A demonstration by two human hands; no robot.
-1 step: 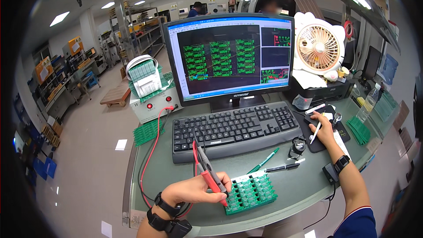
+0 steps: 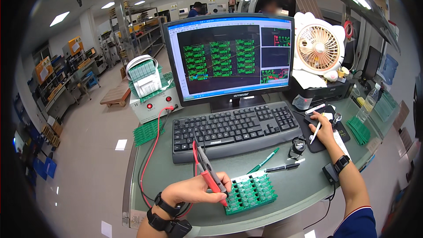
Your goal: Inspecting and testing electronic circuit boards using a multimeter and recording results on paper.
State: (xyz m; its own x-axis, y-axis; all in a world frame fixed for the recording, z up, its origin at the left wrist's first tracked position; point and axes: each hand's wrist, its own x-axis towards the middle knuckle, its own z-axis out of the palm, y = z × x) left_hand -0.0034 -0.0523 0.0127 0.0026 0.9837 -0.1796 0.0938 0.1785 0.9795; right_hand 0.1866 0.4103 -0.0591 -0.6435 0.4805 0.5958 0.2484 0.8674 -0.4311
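My left hand (image 2: 198, 192) is closed around a red test probe (image 2: 211, 181) and a black test probe (image 2: 211, 167), held together like chopsticks. Their tips point down at the left edge of a green circuit board panel (image 2: 251, 192) on the table. Cut-out slots run between the rows of the panel. On the black mouse pad (image 2: 315, 143), my right hand (image 2: 324, 130) grips a slim white pen (image 2: 315, 133), its lower end pointing toward me. Whether a mouse lies beneath those fingers is hard to make out.
A black keyboard (image 2: 233, 128) lies before a monitor (image 2: 229, 57) showing a board layout. A green pen (image 2: 263, 160), a black pen (image 2: 282, 167) and a black loupe (image 2: 298, 146) lie near the panel. Probe leads run to a white tester box (image 2: 154, 108). Green boards (image 2: 358, 131) sit far right.
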